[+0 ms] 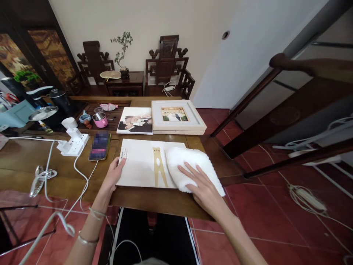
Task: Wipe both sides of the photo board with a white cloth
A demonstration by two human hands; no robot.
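A white board with a tan stand strip [143, 163] lies face down on the wooden table [33, 173]. My left hand [114, 173] holds its left edge, thumb on top and fingers curled under. My right hand [202, 186] lies flat, fingers spread, on a white folded towel [190, 162] that covers the board's right end.
Behind the board lie a printed photo [135, 120] and a white framed picture [177, 116]. A phone [99, 146], a white power strip [73, 141] with cables, a pink pot [99, 120] and cups sit at left. Dark carved chairs stand at the wall. A stair rail is at right.
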